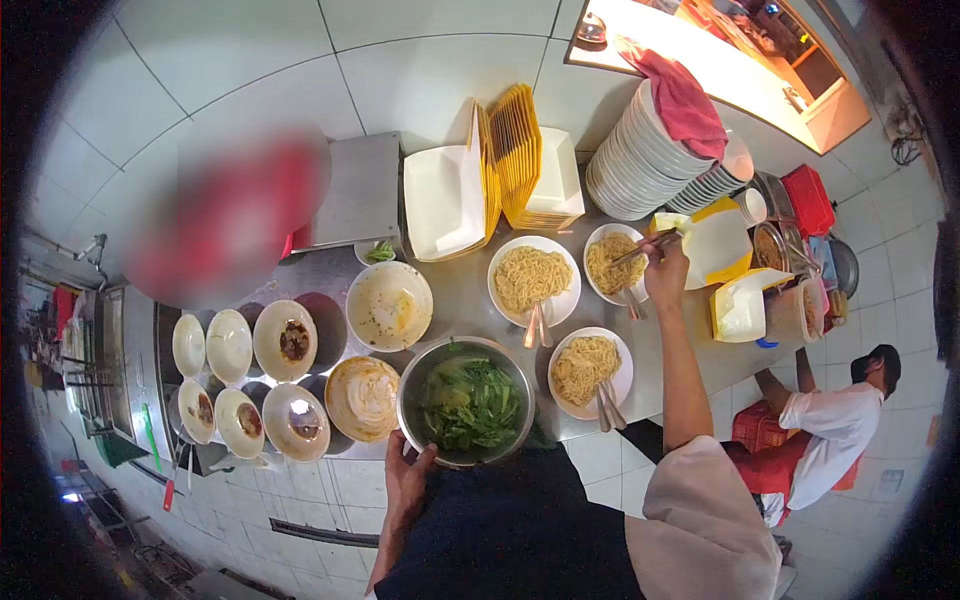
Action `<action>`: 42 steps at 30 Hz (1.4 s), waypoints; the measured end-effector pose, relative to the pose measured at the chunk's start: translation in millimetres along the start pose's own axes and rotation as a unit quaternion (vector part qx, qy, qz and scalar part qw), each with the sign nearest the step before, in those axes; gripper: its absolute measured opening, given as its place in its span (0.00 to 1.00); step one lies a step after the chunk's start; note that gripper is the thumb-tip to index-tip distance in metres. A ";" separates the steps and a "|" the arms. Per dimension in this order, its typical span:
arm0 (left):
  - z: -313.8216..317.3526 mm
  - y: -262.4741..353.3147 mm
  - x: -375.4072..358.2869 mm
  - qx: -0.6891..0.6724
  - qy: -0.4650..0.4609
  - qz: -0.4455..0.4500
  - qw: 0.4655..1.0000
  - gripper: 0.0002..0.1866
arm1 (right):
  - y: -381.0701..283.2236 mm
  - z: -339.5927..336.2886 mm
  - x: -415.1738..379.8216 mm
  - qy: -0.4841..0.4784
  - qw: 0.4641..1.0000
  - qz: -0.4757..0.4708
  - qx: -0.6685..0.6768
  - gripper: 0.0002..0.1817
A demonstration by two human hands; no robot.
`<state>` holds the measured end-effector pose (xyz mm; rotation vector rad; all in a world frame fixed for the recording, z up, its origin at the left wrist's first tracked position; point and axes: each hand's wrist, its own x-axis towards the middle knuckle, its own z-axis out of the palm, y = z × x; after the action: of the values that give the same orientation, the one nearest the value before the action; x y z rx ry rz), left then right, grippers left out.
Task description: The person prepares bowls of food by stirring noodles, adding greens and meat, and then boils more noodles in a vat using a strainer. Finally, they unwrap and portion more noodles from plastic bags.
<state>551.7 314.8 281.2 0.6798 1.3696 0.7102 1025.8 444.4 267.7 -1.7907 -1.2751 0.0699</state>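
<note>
My left hand [408, 478] grips the near left rim of a steel bowl [526, 385] of leafy greens [470, 403] in liquid. In my right hand [666, 268] are chopsticks [643, 249], their tips over the noodles [612, 262] in a small white bowl at the right. Utensils [634, 303] rest on that bowl's near edge. Left of it, a second noodle bowl [535, 277] holds utensils too. A third bowl of noodles [587, 371] sits nearer me, with metal utensils leaning out over its rim.
Several bowls [293, 341], some with dark sauce, line the left counter. Yellow-edged paper trays [440, 205] and stacked white bowls [640, 160] stand at the back. Containers [800, 310] crowd the right end. Another person [830, 430] is at the lower right.
</note>
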 end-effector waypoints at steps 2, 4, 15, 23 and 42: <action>3.3 5.2 -1.2 -0.007 0.011 -0.013 1.000 0.23 | 1.2 -5.8 6.6 0.047 0.999 -0.001 -0.006 0.07; 2.8 8.7 -3.0 -0.003 0.000 -0.003 1.000 0.23 | -12.9 -13.0 8.3 0.101 0.994 0.035 -0.012 0.11; 3.6 4.5 -0.8 -0.024 0.006 -0.005 1.000 0.22 | 3.7 0.3 -8.7 0.131 0.990 0.051 0.028 0.10; -1.2 -3.8 1.4 -0.016 0.004 -0.009 1.000 0.23 | -7.4 -9.2 -15.0 0.123 0.984 0.039 0.125 0.11; 0.4 4.6 -1.9 0.013 -0.001 0.008 1.000 0.23 | -11.6 1.4 -16.2 0.066 0.993 0.035 0.087 0.10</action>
<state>551.8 316.1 286.0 0.7111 1.3755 0.7054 1009.1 433.4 267.9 -1.6615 -1.0795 0.0968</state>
